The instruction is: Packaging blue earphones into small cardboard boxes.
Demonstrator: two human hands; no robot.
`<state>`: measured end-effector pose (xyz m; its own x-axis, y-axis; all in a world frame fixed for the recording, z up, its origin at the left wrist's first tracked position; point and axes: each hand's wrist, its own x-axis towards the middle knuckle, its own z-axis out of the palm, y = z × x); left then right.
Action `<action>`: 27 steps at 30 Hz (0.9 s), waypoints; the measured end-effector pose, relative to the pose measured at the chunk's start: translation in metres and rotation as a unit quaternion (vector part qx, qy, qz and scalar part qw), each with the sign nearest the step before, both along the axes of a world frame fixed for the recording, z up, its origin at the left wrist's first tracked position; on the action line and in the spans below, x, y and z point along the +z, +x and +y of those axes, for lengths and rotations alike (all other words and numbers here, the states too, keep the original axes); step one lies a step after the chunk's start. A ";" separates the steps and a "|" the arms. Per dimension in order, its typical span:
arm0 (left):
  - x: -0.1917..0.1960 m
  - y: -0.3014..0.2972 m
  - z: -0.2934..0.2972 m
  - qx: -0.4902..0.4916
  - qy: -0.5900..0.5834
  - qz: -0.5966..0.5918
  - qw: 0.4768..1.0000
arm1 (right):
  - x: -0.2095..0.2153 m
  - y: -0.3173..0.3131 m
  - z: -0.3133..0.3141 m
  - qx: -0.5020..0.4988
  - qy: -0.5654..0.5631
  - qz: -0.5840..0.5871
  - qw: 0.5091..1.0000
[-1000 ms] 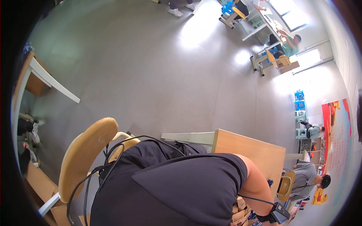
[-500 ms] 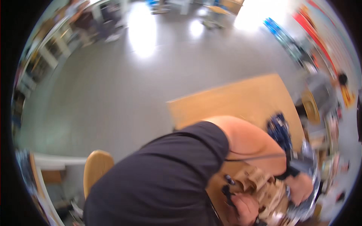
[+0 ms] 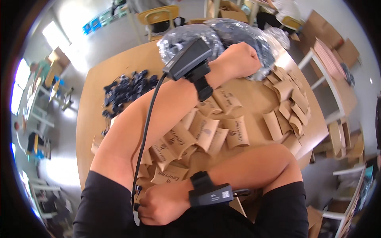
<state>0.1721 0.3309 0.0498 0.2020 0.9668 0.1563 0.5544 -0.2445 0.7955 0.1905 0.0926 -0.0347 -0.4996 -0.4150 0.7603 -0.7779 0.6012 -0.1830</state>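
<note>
Reaching across to the far right, my left hand (image 3: 240, 59) is closed in a fist against a clear plastic bag (image 3: 254, 35) with dark contents. Whatever its fingers may hold is hidden. Close to my body, my right hand (image 3: 164, 202) has its fingers curled inward. A small dark piece (image 3: 137, 207) shows at its fingertips, too little to name. Between my arms lies a heap of brown cardboard pillow boxes (image 3: 203, 131) with dark print. Beyond my left forearm sits a pile of small dark-blue items (image 3: 129, 93), their kind unclear.
A second group of pillow boxes (image 3: 283, 91) covers the right side of the wooden table (image 3: 93, 83). Another plastic bag (image 3: 190, 37) lies at its far edge. Past the table stand a yellow-backed chair (image 3: 158, 16), a seated person (image 3: 283, 10) and a white-legged side table (image 3: 331, 75).
The view has swung round to the right and the blur has gone. Both forearms and the boxes now show fully. My left hand is at the plastic bag, my right hand near my body.
</note>
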 end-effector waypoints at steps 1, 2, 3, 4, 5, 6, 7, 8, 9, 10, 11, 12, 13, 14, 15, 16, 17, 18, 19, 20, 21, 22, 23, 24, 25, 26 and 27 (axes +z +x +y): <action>-0.002 0.007 0.002 -0.013 -0.003 0.008 1.000 | -0.004 0.000 -0.005 0.022 -0.020 0.007 1.000; -0.003 0.017 0.002 -0.027 0.004 0.038 0.999 | -0.004 0.002 -0.009 0.017 -0.018 -0.010 1.000; -0.004 0.027 0.001 -0.039 0.013 0.068 0.997 | -0.005 0.003 -0.011 0.004 -0.022 -0.005 1.000; -0.002 0.036 0.000 -0.078 0.021 0.111 0.991 | -0.006 0.003 -0.011 0.014 -0.020 -0.004 1.000; -0.005 0.046 0.000 -0.089 0.019 0.116 0.989 | -0.006 0.002 -0.012 0.026 -0.018 -0.004 0.999; -0.008 0.057 0.001 -0.120 0.046 0.157 0.979 | -0.008 0.000 -0.012 0.025 -0.027 0.020 0.999; -0.010 0.066 0.000 -0.149 0.073 0.197 0.966 | -0.009 0.000 -0.012 0.018 -0.028 0.025 0.999; -0.006 0.075 -0.003 -0.166 0.082 0.253 0.949 | -0.009 0.000 -0.011 0.023 -0.021 0.027 0.999; -0.010 0.083 0.000 -0.171 0.083 0.257 0.948 | -0.009 0.000 -0.011 0.029 -0.013 0.029 0.999; -0.016 0.090 0.002 -0.182 0.135 0.266 0.937 | -0.009 0.000 -0.012 0.024 -0.013 0.033 0.999; -0.020 0.095 0.005 -0.192 0.186 0.274 0.924 | -0.009 0.001 -0.013 0.021 0.001 0.009 1.000; -0.025 0.100 0.005 -0.174 0.180 0.306 0.918 | -0.009 0.001 -0.014 0.018 0.014 -0.015 1.000; -0.027 0.108 0.007 -0.183 0.181 0.304 0.917 | -0.003 0.006 -0.011 0.009 0.013 -0.016 1.000; -0.029 0.115 0.007 -0.155 0.144 0.332 0.919 | 0.006 0.015 -0.009 -0.023 0.041 -0.020 0.999; -0.030 0.121 0.007 -0.126 0.107 0.359 0.919 | 0.012 0.022 -0.007 -0.054 0.071 -0.025 0.996; -0.034 0.124 0.008 -0.110 0.124 0.374 0.912 | 0.009 0.022 -0.006 -0.058 0.071 -0.026 0.995; -0.037 0.127 0.009 -0.115 0.126 0.373 0.912 | 0.005 0.018 -0.005 -0.039 0.076 0.001 0.996; -0.040 0.131 0.010 -0.099 0.153 0.380 0.907 | 0.002 0.015 -0.004 -0.020 0.081 0.027 0.996; -0.044 0.132 0.011 -0.082 0.179 0.387 0.901 | -0.002 0.009 -0.005 -0.024 0.081 0.026 0.996; -0.044 0.130 0.010 -0.067 0.186 0.386 0.901 | -0.003 0.001 -0.010 0.000 0.050 0.024 0.998; -0.044 0.126 0.009 -0.065 0.189 0.387 0.900 | -0.006 -0.004 -0.014 0.024 0.019 0.021 0.999; -0.044 0.125 0.008 -0.059 0.178 0.351 0.918 | -0.007 -0.005 -0.014 0.021 0.020 0.018 0.999; -0.044 0.126 0.008 -0.053 0.167 0.313 0.933 | -0.009 -0.006 -0.015 0.016 0.001 0.016 1.000; -0.047 0.127 0.013 -0.055 0.168 0.310 0.934 | -0.012 -0.006 -0.015 0.013 -0.019 0.014 1.000; -0.048 0.122 0.018 -0.049 0.178 0.274 0.944 | -0.008 -0.005 -0.013 0.018 -0.015 0.015 1.000; -0.048 0.117 0.022 -0.042 0.188 0.237 0.952 | -0.003 -0.003 -0.012 0.023 0.020 -0.014 0.999; -0.050 0.112 0.025 -0.034 0.189 0.240 0.952 | 0.001 -0.003 -0.011 0.029 0.055 -0.042 0.997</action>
<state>0.2841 0.3555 -0.0003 0.3984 0.8414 0.3651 0.8039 -0.5120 0.3027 0.1878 0.0813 -0.0339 -0.5318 -0.5240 0.6653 -0.7970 0.5752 -0.1841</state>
